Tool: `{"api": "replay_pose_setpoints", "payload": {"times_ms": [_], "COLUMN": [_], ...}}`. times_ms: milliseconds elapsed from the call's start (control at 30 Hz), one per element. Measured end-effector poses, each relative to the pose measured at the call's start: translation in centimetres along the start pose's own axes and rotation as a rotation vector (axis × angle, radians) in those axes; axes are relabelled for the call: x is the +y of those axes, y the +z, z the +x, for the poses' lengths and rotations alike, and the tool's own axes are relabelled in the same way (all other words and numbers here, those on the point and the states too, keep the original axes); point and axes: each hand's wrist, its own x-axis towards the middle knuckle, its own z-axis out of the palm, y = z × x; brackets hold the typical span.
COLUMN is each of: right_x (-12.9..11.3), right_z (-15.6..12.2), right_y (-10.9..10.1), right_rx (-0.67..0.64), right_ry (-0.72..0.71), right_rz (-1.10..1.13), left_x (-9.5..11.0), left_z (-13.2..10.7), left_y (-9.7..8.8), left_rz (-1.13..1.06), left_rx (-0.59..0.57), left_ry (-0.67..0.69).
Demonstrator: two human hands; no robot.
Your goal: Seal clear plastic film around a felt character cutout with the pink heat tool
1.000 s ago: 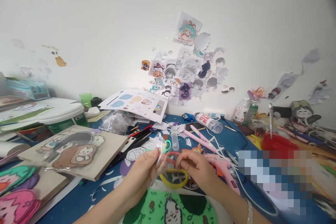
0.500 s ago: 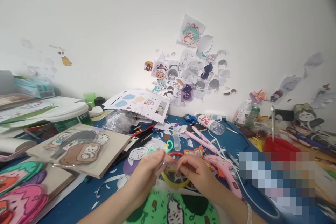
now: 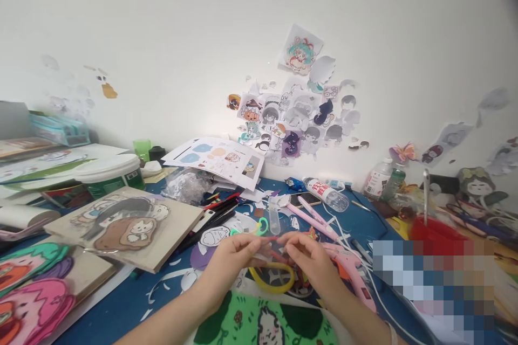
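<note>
My left hand (image 3: 234, 252) and my right hand (image 3: 303, 256) meet over the middle of the table, fingers closed in a pinch. Between their fingertips runs a thin red band-like piece (image 3: 277, 255), partly covered by the fingers; its kind is unclear. Something translucent shows by the left fingertips. Just below the hands is a yellow ring (image 3: 279, 287). Closer to me lies a green sheet (image 3: 238, 329) with a drawn animal. Green-handled scissors (image 3: 263, 226) lie behind my left hand, and a pink glue gun (image 3: 356, 272) is right of my right hand.
Left are cardboard boards (image 3: 174, 226) with cut-outs and a white-lidded tub (image 3: 109, 164). Behind lie pens (image 3: 216, 218), papers (image 3: 214, 159), a pink hair straightener (image 3: 311, 218) and a plastic bottle (image 3: 329, 194). A white cable (image 3: 378, 302) and red bowl (image 3: 437, 234) are right.
My right hand has turned and come nearer the left fingertips. The red piece now looks narrower between them, and more of the yellow ring shows. The view has shifted slightly left.
</note>
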Motion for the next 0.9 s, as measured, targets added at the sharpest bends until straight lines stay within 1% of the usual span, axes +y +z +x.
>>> {"api": "replay_pose_setpoints", "payload": {"times_ms": [67,133,200,300,367,433,533,600,667,733,833,900], "right_x": [-0.2,-0.4,-0.4,-0.1,0.2,0.4,0.1,-0.3,-0.7,-0.9,-1.0,-1.0], "right_z": [0.0,-0.1,-0.1,-0.2,-0.3,-0.5,-0.6,-0.7,-0.7,-0.7,-0.8,-0.8], "right_y": [0.1,0.2,0.4,0.7,0.9,1.1,1.5,1.6,1.6,1.4,1.0,0.7], "right_rx": [0.028,0.047,0.068,0.13,0.183,0.218,0.23,0.185,0.097,0.026,-0.056,-0.113], "right_ry": [0.03,0.068,0.099,0.128,0.135,0.128,0.104,0.092,0.107,0.139,0.154,0.147], "right_rz": [0.019,0.056,0.08,0.074,0.076,0.101,0.18,0.25,0.328,0.418,0.539,0.583], "left_x": [-0.2,-0.3,-0.3,-0.3,-0.5,-0.8,-1.1,-1.1,-1.0,-0.8,-0.7,-0.8], "left_z": [0.1,0.1,0.0,-0.3,-0.3,-0.3,-0.2,-0.2,-0.4,-0.6,-0.9,-0.9], "left_y": [0.1,0.3,0.5,0.7,0.8,0.9,0.9,0.8,0.8,0.9,1.1,1.1], "left_rz": [0.057,0.06,0.018,-0.126,-0.208,-0.212,-0.156,-0.161,-0.203,-0.27,-0.365,-0.398], "left_rx": [0.002,0.006,0.001,-0.021,-0.046,-0.063,-0.013,0.028,0.013,-0.064,-0.226,-0.291], "left_ry": [-0.008,-0.016,-0.025,-0.054,-0.067,-0.062,-0.047,-0.047,-0.048,-0.042,-0.043,-0.048]}}
